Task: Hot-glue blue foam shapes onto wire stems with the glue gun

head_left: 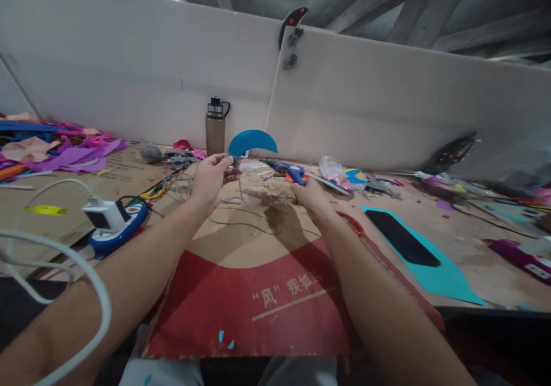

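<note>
A small grey piece – too tiny to be identified – is pinched by the closed fingertips of the left hand, over the brown cardboard sheet. A thin bent wire is seen beneath. The blue plastic glue gun is gripped by the right hand – fingertips hidden.

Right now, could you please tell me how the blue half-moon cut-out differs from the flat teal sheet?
The blue half-moon cut-out stands upright beyond the left hand; the flat teal sheet lies on the worktop, right of the right hand. The cut-out is curved and deeper blue; the sheet is straight-edged and greener. The sheet bears a black slab; the cut-out bears nothing. Both look thin.
</note>
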A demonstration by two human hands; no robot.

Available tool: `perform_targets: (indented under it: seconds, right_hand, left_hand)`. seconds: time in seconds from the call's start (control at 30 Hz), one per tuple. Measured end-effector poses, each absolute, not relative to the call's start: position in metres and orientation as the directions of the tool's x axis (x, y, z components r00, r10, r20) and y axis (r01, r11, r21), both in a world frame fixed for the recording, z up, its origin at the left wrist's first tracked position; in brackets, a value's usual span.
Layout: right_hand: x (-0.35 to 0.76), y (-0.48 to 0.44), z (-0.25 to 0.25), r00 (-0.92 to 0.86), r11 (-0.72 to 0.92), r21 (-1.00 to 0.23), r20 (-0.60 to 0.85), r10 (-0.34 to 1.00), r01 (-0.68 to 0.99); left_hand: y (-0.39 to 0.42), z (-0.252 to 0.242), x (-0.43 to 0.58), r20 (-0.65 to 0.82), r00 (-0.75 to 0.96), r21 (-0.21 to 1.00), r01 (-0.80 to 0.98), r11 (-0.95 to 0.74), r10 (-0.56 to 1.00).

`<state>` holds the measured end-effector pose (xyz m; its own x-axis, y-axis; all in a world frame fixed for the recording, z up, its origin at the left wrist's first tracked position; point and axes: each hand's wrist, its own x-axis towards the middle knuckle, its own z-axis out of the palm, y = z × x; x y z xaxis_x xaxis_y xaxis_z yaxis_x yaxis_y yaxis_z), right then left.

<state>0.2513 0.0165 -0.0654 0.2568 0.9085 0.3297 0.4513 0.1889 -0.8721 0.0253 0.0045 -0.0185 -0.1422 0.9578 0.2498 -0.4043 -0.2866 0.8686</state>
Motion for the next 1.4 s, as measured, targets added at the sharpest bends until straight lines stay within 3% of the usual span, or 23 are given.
perform_targets:
  seconds: [0.1,0.17,0.23,0.37,0.47,0.6,0.93,1.4]
  right_hand:
    - [0.250,0.013,-0.053,0.419,0.105,-0.965,0.200,0.886,0.239]
    - [0.246,0.009,-0.045,0.460,0.169,-0.980,0.196,0.866,0.101]
    - [0.241,0.004,-0.038,0.460,0.292,-0.956,0.272,0.845,0.030]
    - [0.230,-0.013,-0.028,0.353,0.549,-0.834,0.530,0.771,0.055]
    - [0.223,-0.027,-0.025,0.195,0.622,-0.783,0.612,0.766,0.015]
    - [0.217,-0.034,-0.027,0.042,0.604,-0.783,0.615,0.787,0.145]
    - [0.214,-0.034,-0.034,-0.077,0.656,-0.588,0.714,0.696,0.472]
    - [0.211,-0.039,-0.035,-0.123,0.620,-0.504,0.708,0.695,0.601]
  left_hand:
    - [0.006,-0.019,0.024,0.241,-0.149,0.872,-0.400,-0.282,0.959]
    - [0.006,-0.019,0.023,0.227,-0.154,0.882,-0.386,-0.270,0.962]
    - [0.006,-0.020,0.022,0.218,-0.158,0.892,-0.368,-0.262,0.963]
    - [0.008,-0.022,0.021,0.216,-0.154,0.897,-0.359,-0.259,0.964]
    - [0.010,-0.024,0.022,0.241,-0.151,0.889,-0.362,-0.280,0.959]
    - [0.012,-0.026,0.023,0.295,-0.156,0.875,-0.351,-0.333,0.943]
    - [0.010,-0.025,0.027,0.326,-0.140,0.860,-0.366,-0.355,0.935]
    - [-0.001,-0.020,0.031,0.303,-0.163,0.918,-0.216,-0.333,0.939]
